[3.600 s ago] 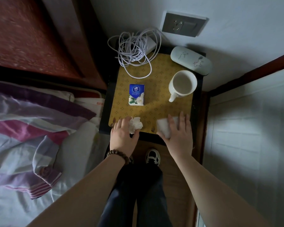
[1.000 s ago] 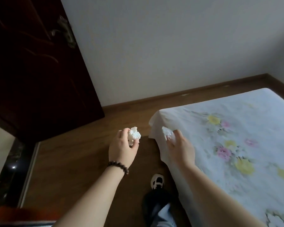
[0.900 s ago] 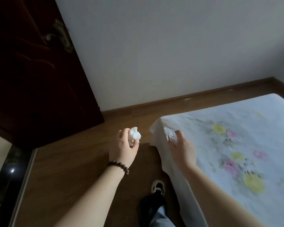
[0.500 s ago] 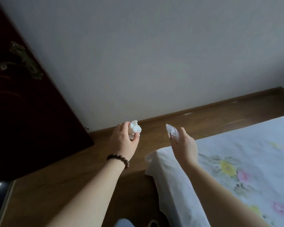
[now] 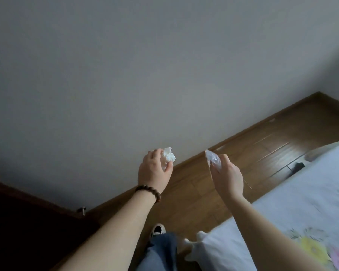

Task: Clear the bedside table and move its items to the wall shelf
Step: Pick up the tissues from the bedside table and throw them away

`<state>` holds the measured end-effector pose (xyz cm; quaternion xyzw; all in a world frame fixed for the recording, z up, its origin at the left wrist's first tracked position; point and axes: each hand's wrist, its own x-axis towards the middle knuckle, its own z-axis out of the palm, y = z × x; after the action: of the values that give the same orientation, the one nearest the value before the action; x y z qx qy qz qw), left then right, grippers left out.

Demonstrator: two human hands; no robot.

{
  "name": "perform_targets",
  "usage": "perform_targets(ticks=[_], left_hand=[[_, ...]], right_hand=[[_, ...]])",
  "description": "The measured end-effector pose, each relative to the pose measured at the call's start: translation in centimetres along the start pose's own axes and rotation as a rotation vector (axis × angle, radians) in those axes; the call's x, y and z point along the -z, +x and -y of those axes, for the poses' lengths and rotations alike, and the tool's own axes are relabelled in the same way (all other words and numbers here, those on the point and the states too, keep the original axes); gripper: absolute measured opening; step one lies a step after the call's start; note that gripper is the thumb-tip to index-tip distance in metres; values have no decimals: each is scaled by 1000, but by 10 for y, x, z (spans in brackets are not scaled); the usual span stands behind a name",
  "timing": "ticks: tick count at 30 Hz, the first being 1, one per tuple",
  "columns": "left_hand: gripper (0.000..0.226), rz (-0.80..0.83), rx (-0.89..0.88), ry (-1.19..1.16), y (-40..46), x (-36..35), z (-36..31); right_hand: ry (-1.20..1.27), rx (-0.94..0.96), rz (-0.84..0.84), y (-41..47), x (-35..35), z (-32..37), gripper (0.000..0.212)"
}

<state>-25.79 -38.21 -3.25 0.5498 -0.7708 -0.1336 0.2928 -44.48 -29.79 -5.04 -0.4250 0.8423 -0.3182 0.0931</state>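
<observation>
My left hand (image 5: 154, 173), with a bead bracelet on its wrist, is closed around a crumpled white tissue (image 5: 169, 155) that sticks out above the fingers. My right hand (image 5: 227, 177) grips a clear plastic wrapper (image 5: 213, 159), its pointed end standing up past the fingertips. Both hands are held out in front of me at about the same height, over the wooden floor near the plain grey wall. Neither the bedside table nor the wall shelf is in view.
A bed with a white flowered sheet (image 5: 301, 212) fills the lower right. A dark wooden door (image 5: 27, 222) stands at the lower left. The wooden floor (image 5: 262, 149) runs along the wall's skirting. My leg and shoe (image 5: 159, 229) show below.
I have turned away from the bedside table, carrying the tissue and wrapper. The view has kept swinging up and right, so the door slid to the lower left and more wall shows.
</observation>
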Motion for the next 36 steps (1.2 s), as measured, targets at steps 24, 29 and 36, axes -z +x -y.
perform_targets(ticks=[24, 29, 36], left_hand=[[37, 536, -544, -313, 302, -298, -233], [36, 577, -596, -373, 346, -378, -365], [37, 613, -633, -400, 392, -459, -481]], right_hand=[[-13, -649, -436, 278, 67, -168, 17], [-29, -692, -522, 367, 142, -241, 19], [-40, -724, -594, 465, 218, -313, 17]])
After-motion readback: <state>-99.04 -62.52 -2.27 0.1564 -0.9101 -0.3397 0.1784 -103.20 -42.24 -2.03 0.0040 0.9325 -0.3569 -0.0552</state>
